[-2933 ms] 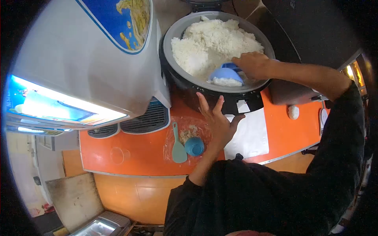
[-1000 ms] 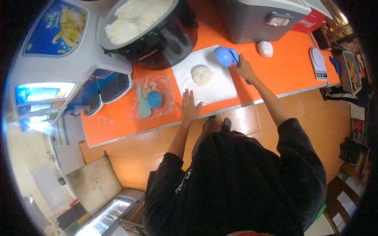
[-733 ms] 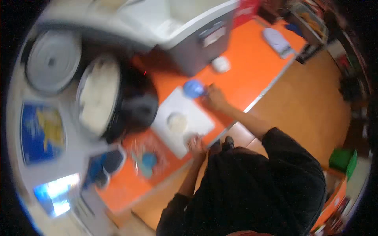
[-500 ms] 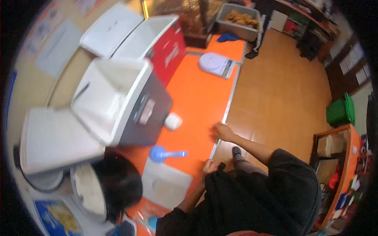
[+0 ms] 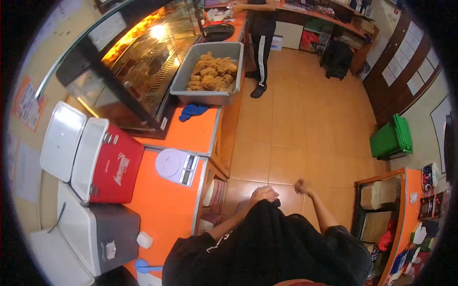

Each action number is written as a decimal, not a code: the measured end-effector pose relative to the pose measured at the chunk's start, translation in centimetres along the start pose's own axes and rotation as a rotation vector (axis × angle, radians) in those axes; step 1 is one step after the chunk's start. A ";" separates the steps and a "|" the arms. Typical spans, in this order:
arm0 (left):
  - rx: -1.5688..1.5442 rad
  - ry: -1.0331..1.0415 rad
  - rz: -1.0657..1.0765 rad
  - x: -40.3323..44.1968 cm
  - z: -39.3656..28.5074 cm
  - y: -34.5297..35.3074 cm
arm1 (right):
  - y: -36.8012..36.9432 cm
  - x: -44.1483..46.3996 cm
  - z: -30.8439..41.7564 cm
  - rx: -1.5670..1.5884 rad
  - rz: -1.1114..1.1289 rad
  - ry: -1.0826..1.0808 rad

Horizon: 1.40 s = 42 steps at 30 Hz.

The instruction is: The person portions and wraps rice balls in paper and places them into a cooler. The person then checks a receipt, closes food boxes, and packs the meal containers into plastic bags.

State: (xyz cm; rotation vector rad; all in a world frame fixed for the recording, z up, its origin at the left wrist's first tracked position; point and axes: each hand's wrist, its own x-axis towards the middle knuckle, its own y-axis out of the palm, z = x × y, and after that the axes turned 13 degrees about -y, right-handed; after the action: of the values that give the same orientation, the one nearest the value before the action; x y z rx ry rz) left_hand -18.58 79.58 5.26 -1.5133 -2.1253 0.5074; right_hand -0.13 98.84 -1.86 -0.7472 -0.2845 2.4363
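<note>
My left hand (image 5: 264, 194) is in front of my body at the black shirt's front, its fingers curled in; what they hold, if anything, I cannot make out. Past the counter's edge, over the floor, my right hand (image 5: 301, 187) is raised and blurred, with its fingers hard to read. The blue scoop (image 5: 143, 267) lies on the orange counter at the bottom, partly cut off by my body. Just above it sits a white wrapped lump (image 5: 144, 240). Farther up the counter is a white kitchen scale (image 5: 176, 166).
A grey tub (image 5: 206, 97) of fried pieces stands beside a lit display cabinet (image 5: 143, 62). Open red (image 5: 119, 164) and grey (image 5: 117, 233) coolers line the left. Another person (image 5: 262, 45) stands at the far counter. A green bin (image 5: 391, 137) and shelf unit (image 5: 405, 200) are right.
The view has swung right, away from the rice cooker. My right hand let go of the blue scoop, which lies on the counter. Both hands have moved off the counter.
</note>
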 end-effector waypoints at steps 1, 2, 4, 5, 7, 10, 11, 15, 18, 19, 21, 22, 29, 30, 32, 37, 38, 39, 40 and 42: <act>-0.021 0.011 0.016 3.3 0.0 -0.2 | -2.3 3.5 1.7 0.051 -0.053 -0.034; -0.043 0.028 0.027 6.6 0.0 -0.5 | -4.9 7.2 3.5 0.115 -0.067 -0.133; 0.047 -0.016 0.043 12.6 1.8 -1.1 | -10.6 14.8 7.0 0.256 -0.164 -0.242; 0.059 -0.055 -0.003 15.7 2.6 -1.6 | -13.9 18.4 9.3 0.306 -0.201 -0.288; 0.026 -0.116 -0.026 22.5 5.9 -1.7 | -20.3 23.6 13.1 0.352 -0.238 -0.340; 0.040 -0.089 -0.082 33.1 8.7 -4.1 | -29.8 30.4 15.8 0.341 -0.437 -0.334; 0.114 -0.129 -0.086 36.8 10.2 -4.7 | -33.0 32.9 14.0 0.290 -0.493 -0.300; 0.094 -0.180 -0.150 53.4 14.0 -4.6 | -40.9 39.3 -0.3 0.518 -0.723 -0.130; 0.042 -0.025 -0.189 66.5 14.0 -3.2 | -43.4 39.0 -3.9 0.576 -0.762 0.155; 0.046 -0.032 -0.185 70.7 14.1 -2.5 | -44.2 39.5 -5.1 0.595 -0.760 0.225; -0.094 0.023 0.065 79.5 13.7 -1.4 | -46.1 41.6 -6.6 0.634 -0.746 0.336; -0.093 0.016 0.063 83.6 13.8 -0.6 | -47.2 43.1 -7.2 0.651 -0.734 0.379; 0.209 0.079 0.256 109.8 16.4 3.5 | -64.5 62.6 -6.1 0.615 -0.603 0.448; 0.157 0.029 0.243 112.8 17.5 3.6 | -68.4 66.5 -4.7 0.578 -0.590 0.413; 0.209 0.017 0.176 118.4 18.5 1.9 | -76.4 75.2 -1.5 0.481 -0.563 0.313; 0.287 -0.272 0.004 128.9 22.4 -4.9 | -92.9 102.3 12.0 0.154 -0.418 -0.065; 0.287 -0.283 -0.017 130.9 24.5 -5.6 | -94.5 108.0 15.4 0.102 -0.371 -0.145; 0.146 -0.345 -0.088 132.7 26.8 -5.9 | -95.4 113.6 18.8 0.053 -0.321 -0.223; 0.001 -0.402 -0.154 134.8 28.7 -6.5 | -95.5 119.2 21.6 0.029 -0.255 -0.300; -0.032 -0.510 -0.143 140.4 30.0 -8.1 | -93.6 133.1 23.6 0.279 -0.017 -0.480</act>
State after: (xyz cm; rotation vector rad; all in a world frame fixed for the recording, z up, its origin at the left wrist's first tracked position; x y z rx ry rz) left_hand -80.65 209.30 8.69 -1.3356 -2.6090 0.8857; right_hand -61.37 251.23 -9.11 -0.0338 -0.1240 2.5395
